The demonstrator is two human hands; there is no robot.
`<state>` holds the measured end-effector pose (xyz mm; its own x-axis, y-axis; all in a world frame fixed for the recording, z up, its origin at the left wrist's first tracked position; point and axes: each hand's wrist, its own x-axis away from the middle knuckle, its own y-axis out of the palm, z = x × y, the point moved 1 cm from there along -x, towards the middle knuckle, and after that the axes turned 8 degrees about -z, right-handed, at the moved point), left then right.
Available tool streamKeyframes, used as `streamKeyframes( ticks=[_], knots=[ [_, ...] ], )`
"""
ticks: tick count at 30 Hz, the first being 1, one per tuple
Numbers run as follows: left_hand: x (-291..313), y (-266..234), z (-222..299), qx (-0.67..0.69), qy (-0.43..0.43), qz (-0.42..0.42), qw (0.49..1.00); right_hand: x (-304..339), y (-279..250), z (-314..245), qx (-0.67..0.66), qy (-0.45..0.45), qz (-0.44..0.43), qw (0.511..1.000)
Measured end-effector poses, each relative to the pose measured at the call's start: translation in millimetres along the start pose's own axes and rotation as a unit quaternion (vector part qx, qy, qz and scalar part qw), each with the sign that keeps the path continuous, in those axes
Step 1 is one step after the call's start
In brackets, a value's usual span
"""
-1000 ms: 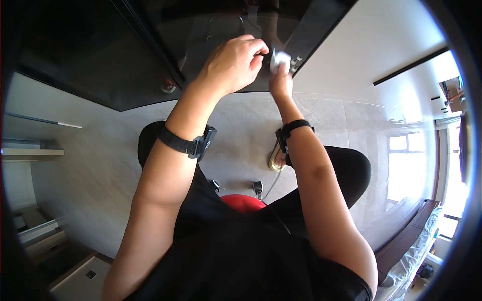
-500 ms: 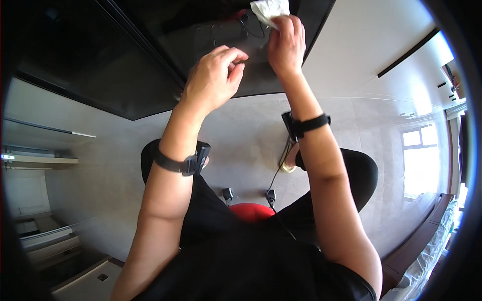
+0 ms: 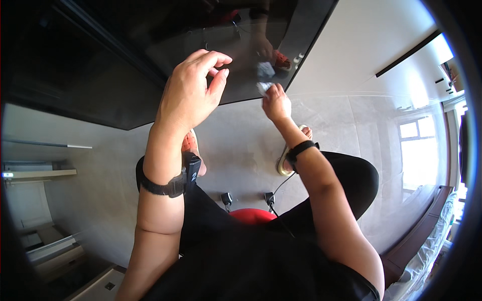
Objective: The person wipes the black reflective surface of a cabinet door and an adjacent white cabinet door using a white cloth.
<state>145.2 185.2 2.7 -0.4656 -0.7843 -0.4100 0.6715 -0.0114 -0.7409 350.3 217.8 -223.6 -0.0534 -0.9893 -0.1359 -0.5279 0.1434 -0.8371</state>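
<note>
My right hand (image 3: pixel 277 104) pinches a crumpled white tissue (image 3: pixel 263 89) near the lower edge of a glossy black panel (image 3: pixel 238 86). The tissue is slightly blurred, and whether it touches the panel I cannot tell. A reflection of the hand and the tissue shows in the shiny surface above them. To the left, my left hand (image 3: pixel 188 93) is in front of the same panel with nothing in it. Its fingers bend loosely, with a gap between thumb and forefinger. A black strap circles each forearm, and the left one carries a small black device (image 3: pixel 192 168).
Below the panel lies a grey tiled floor (image 3: pixel 241 145), with my feet in sandals on it. A white cabinet front (image 3: pixel 351 55) adjoins the panel on the right. Shelves (image 3: pixel 45 174) stand at far left; a brown wooden frame (image 3: pixel 416 231) with clear plastic sheeting lies at lower right.
My right hand has come down and toward me with the tissue, from high on the panel to near its lower edge. My left hand has shifted a little to the left.
</note>
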Motion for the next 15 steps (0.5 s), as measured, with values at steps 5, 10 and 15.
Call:
streamKeyframes(
  ticks=[5,10,15],
  knots=[
    [-14.9,6.6,-7.6,0.006,0.019,-0.007,1.000,-28.8,-61.3,-103.4,-0.146,-0.285,0.223,0.921],
    [-30.5,23.8,-16.7,-0.005,-0.006,-0.065,0.998,-46.9,-19.6,-72.1,-0.221,-0.119,0.150,0.956],
    [-45.3,29.3,-11.1,-0.018,-0.001,-0.101,0.995,-46.2,69.9,84.8,-0.274,0.293,0.101,0.910]
  ],
)
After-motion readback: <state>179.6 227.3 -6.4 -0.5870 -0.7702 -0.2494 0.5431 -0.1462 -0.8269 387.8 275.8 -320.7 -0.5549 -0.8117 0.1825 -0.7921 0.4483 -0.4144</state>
